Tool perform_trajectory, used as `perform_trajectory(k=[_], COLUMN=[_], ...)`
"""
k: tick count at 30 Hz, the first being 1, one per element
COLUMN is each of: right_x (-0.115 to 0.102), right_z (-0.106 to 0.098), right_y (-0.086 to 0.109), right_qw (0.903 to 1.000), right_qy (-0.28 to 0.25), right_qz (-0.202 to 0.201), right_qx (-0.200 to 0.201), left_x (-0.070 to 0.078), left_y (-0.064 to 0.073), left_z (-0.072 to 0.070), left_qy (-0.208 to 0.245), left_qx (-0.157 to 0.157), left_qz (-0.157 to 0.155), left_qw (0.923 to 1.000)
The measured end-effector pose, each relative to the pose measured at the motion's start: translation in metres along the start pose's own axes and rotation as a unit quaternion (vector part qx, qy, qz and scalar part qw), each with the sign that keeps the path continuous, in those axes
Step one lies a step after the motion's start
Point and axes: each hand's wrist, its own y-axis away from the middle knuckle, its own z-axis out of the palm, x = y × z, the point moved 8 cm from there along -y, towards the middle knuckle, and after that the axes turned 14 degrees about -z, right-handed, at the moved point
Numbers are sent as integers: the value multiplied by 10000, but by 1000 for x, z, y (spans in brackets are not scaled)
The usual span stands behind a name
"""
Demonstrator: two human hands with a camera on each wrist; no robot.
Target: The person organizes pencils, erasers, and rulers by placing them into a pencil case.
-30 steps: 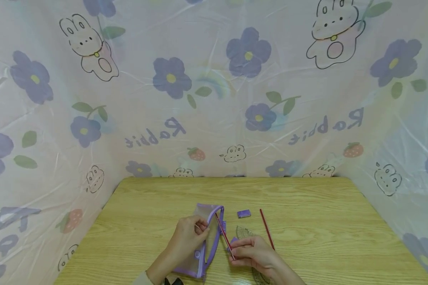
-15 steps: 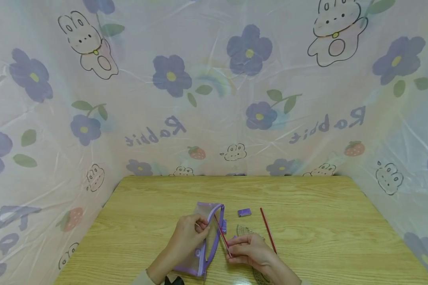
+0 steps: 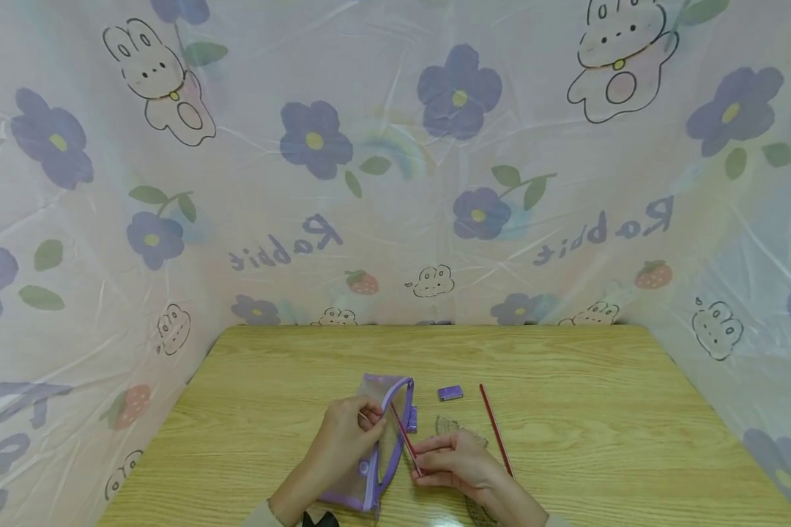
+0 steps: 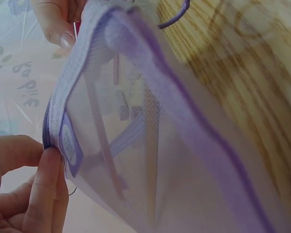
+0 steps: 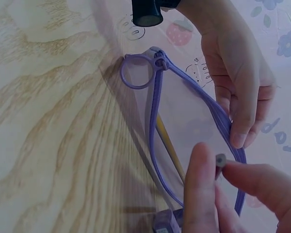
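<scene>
A see-through mesh pencil case (image 3: 349, 487) with purple trim stands with its zip mouth spread toward the right. My left hand (image 3: 347, 432) pinches the zip edge of that mouth between thumb and finger. Between the thumb and fingers of my right hand (image 3: 455, 465) is a red pencil (image 3: 400, 428), slanted, its far end in the case's mouth. The right wrist view shows that pencil's near end (image 5: 221, 160) head-on at my fingertips. Inside the case lies a yellow pencil (image 5: 169, 145), which also shows through the mesh in the left wrist view.
A second red pencil (image 3: 494, 424) lies right of the case on the wooden table (image 3: 600, 410). Near it are a purple eraser (image 3: 450, 393) and a clear protractor (image 3: 450, 424), partly under my right hand. A small purple block (image 3: 412, 419) sits beside the case. Patterned cloth (image 3: 395, 183) surrounds the table.
My right hand has shifted a little to the left, carrying the red pencil further into the case's mouth. The left hand keeps its hold on the zip edge.
</scene>
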Motion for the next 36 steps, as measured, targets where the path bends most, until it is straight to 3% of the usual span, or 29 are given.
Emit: perform_trajectory(k=[36], right_x=[9], right_z=[5], right_y=[-13], right_qw=[9996], right_qy=[88], right_qz=[-84], right_qx=[268], left_x=[2], left_y=[2], left_z=[1], left_qy=[-50], left_qx=[-37], left_qz=[87], left_qw=[9999])
